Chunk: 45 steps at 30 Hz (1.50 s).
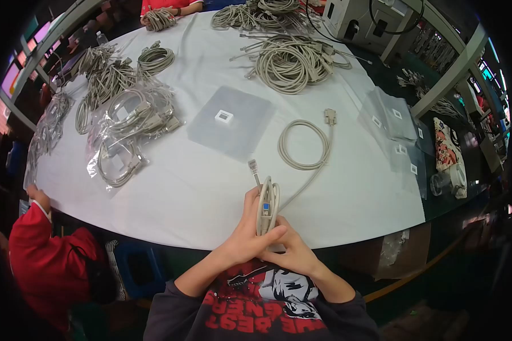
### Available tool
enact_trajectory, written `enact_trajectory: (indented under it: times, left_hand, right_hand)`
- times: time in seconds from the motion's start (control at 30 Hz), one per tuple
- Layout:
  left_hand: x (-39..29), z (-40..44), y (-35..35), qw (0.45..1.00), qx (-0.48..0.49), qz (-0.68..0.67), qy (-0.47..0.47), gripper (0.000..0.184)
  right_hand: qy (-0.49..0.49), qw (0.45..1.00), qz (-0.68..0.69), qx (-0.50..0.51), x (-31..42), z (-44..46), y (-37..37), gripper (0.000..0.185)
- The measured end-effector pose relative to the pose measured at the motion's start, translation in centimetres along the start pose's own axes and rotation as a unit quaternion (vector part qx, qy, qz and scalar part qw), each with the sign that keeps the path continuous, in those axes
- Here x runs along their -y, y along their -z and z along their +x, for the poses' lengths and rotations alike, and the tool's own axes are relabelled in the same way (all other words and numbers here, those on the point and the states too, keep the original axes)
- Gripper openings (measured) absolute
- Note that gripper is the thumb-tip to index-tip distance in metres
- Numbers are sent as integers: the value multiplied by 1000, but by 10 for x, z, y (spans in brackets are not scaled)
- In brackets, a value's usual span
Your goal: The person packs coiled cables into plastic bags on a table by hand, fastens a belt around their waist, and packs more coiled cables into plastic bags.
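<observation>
At the desk's near edge, a coil is clasped by left fingers and right fingers; some cables leftward are bagged, one loop isn't.

The left hand and right hand partly hide the held cable (its lower end).

The person's left hand and right hand meet at the near side, fingers curled; the bare left forearm and right forearm slant inward, elbows bent.
</observation>
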<state>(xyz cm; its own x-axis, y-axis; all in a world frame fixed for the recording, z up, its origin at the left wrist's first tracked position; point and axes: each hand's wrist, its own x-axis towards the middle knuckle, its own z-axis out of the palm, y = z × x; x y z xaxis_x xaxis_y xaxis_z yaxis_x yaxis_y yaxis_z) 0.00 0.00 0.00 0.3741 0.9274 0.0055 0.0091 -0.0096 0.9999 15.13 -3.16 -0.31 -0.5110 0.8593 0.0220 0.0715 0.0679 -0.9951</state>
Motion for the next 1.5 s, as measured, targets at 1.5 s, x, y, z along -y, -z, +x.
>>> enact_trajectory:
  times: [1.5]
  left_hand:
    - [55,166,175,907,-198,301,-217,20]
  right_hand:
    - [103,777,574,235,12,-15,30,26]
